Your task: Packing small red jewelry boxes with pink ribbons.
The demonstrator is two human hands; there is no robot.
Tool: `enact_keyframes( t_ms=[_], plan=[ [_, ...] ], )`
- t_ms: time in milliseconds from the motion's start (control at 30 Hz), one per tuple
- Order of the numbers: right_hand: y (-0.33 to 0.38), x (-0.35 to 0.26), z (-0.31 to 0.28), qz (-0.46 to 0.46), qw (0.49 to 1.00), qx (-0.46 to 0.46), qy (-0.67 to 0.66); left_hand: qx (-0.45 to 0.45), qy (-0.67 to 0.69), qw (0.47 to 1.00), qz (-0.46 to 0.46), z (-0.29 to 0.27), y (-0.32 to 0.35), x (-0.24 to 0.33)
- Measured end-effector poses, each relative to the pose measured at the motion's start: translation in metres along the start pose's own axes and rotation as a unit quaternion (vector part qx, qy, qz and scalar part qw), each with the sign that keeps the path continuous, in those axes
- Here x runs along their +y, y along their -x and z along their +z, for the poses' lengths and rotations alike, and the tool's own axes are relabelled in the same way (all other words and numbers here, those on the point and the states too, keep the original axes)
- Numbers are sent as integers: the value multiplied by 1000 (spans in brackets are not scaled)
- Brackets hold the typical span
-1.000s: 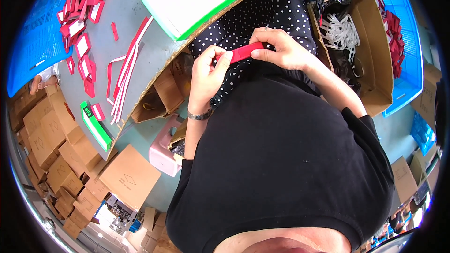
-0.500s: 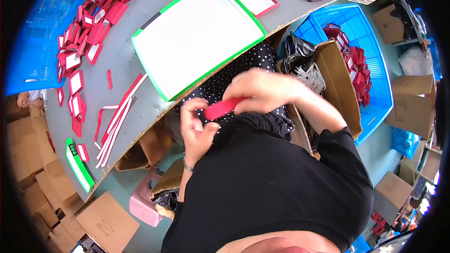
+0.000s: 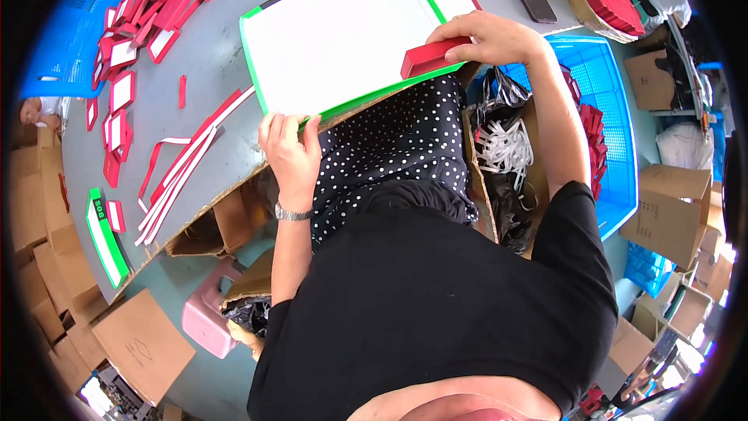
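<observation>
Green-rimmed tray (image 3: 335, 39) is touched at its near-left corner by left hand (image 3: 291, 150), gripping or resting cannot be told; at the near-right corner, red box (image 3: 423, 59) is grasped by right hand (image 3: 492, 39). Step is judged as box being laid into tray; lowering and release seem called for. Farther off, red cases (image 3: 170, 12) are heaped on grey table (image 3: 214, 51)

Room in tray (image 3: 335, 39) beside red box (image 3: 427, 59)
</observation>
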State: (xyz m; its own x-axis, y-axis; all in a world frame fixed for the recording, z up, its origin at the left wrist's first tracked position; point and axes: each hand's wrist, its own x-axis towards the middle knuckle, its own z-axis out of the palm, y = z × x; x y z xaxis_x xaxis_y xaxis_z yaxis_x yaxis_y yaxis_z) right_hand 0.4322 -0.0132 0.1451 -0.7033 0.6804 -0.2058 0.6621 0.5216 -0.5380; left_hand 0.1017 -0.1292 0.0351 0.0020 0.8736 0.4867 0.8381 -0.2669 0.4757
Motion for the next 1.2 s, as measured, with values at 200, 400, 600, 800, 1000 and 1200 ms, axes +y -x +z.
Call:
enact_keyframes(
  t_ms=[200, 400, 600, 800, 1000, 1200],
  plan=[
    [0, 15, 14, -35, 991, 130, 30, 10, 71, 997, 34, 10, -18, -3],
    [-6, -30, 27, -21, 956, 284, 72, 141, -92, 985, -31, -26, -27, -117],
    [-2, -57, 38, -35, 933, 340, 114, -74, -69, 991, -85, -42, -57, -136],
    [-32, -16, 46, 17, 954, 284, 93, -24, -41, 999, -20, -41, -50, -148],
    [-71, -8, 43, 143, 976, 81, 145, -5, -30, 998, -50, -43, -46, -141],
    [-104, 22, 47, 137, 952, 121, 246, -19, -28, 997, -73, -43, -44, -131]
  ],
)
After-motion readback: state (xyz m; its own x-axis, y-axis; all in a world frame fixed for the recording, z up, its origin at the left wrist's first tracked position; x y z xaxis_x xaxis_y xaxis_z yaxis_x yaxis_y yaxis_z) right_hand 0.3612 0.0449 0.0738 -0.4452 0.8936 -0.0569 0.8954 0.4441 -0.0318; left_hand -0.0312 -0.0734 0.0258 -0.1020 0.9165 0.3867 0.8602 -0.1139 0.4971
